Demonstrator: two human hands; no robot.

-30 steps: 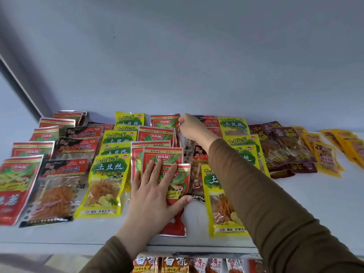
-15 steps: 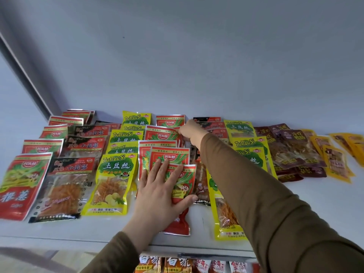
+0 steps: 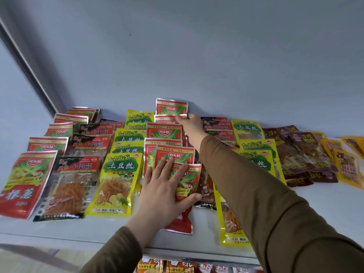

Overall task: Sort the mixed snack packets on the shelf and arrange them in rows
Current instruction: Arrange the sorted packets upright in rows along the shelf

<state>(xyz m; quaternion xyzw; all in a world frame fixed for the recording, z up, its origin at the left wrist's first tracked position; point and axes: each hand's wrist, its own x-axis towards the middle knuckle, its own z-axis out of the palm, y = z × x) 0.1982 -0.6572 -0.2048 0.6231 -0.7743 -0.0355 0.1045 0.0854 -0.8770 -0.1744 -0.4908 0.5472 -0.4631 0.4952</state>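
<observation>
Pinching red-green packet (image 3: 171,106) at its lower edge: right hand (image 3: 189,123), rear of shelf (image 3: 325,203) | left hand (image 3: 164,191) flat, fingers spread, pressing front red packets (image 3: 178,160).

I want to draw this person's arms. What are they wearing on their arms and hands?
Both arms wear long olive-brown fabric sleeves reaching the wrists: the left sleeve and the right sleeve. The cloth looks soft and plain, with folds and no visible pattern or logo. The left hand and right hand are bare: no gloves, rings, watch or bracelet show.
</observation>
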